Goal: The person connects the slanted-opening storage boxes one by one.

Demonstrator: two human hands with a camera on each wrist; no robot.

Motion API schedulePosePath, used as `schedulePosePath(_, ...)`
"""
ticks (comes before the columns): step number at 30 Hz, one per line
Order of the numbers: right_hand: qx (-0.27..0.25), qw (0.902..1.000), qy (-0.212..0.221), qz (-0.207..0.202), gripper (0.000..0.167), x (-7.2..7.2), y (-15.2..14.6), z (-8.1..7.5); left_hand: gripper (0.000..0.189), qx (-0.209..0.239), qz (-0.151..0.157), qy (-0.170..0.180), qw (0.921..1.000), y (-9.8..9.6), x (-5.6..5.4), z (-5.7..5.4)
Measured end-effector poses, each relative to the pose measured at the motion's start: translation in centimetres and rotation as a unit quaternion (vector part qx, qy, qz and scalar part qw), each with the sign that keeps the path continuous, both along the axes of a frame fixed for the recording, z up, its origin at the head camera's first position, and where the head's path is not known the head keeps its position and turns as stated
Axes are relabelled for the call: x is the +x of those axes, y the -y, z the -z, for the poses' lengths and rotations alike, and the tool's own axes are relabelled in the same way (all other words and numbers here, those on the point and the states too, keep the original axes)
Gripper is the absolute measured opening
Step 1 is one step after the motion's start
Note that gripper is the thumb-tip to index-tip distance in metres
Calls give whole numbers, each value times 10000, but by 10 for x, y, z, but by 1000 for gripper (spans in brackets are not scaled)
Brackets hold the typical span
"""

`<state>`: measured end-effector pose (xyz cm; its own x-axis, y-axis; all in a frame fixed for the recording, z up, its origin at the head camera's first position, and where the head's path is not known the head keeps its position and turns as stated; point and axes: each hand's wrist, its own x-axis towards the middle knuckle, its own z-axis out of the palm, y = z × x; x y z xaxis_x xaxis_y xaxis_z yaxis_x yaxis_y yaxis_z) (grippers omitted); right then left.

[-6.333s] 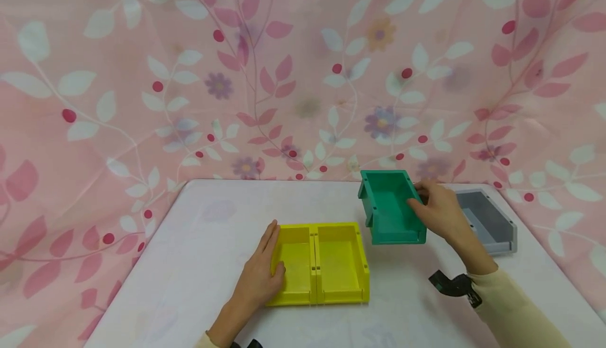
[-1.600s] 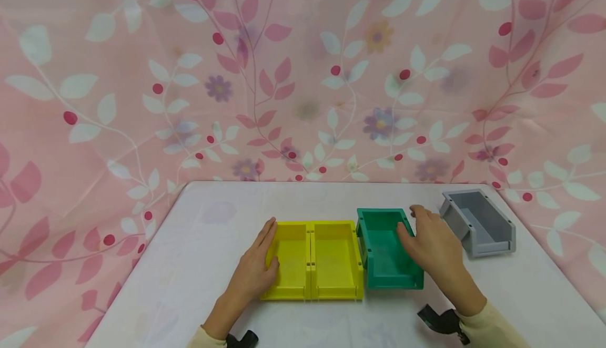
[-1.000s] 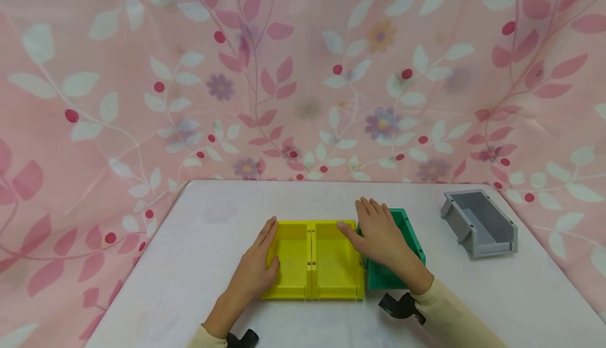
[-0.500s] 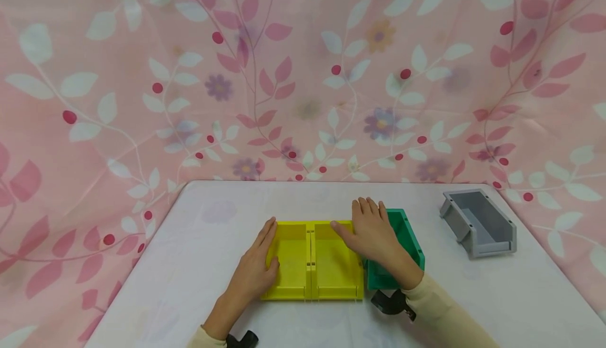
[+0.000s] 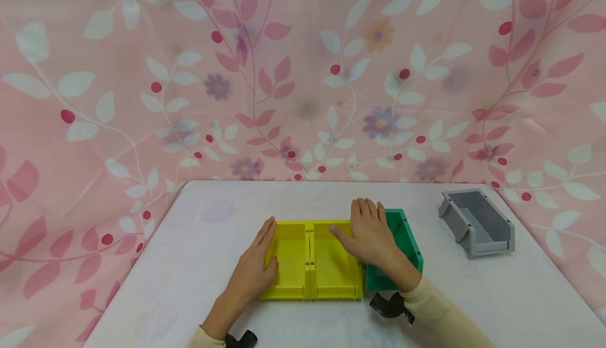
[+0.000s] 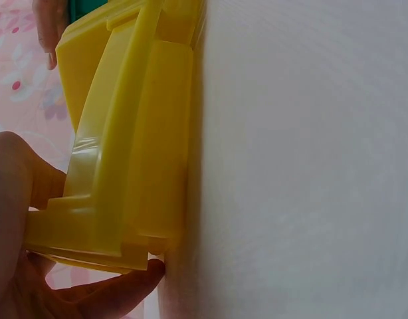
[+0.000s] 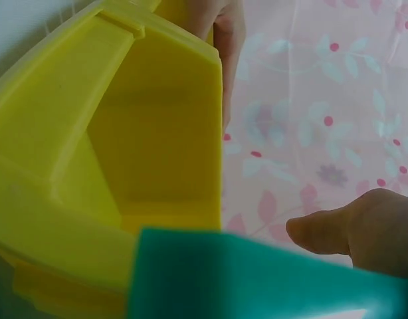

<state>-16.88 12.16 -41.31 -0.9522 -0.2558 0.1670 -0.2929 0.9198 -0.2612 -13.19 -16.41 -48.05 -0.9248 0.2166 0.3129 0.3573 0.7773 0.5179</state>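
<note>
Two yellow storage bins, a left one and a right one, lie side by side on the table. Against the right one's side stands a green storage bin. My left hand holds the outer wall of the left yellow bin, thumb inside and fingers along the outside, as the left wrist view of this bin also shows. Where the yellow and green bins meet, my right hand lies with straight fingers, covering part of both. Its thumb sticks out over the right yellow bin.
A grey storage bin sits apart at the right rear of the white table. Behind the table hangs a pink floral cloth. Black wrist camera mounts are strapped at the sleeves.
The green bin, earlier held raised in my right hand, now stands beside the yellow bins. My right hand has let go of its right side and shifted left. My left hand has stayed.
</note>
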Motion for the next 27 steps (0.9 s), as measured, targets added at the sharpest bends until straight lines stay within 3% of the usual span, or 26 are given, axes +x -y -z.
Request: schedulePosePath(27,-127,9995,-289,-68,87,-1,2,13,80,-35,-40,6,10000,0,-2,3)
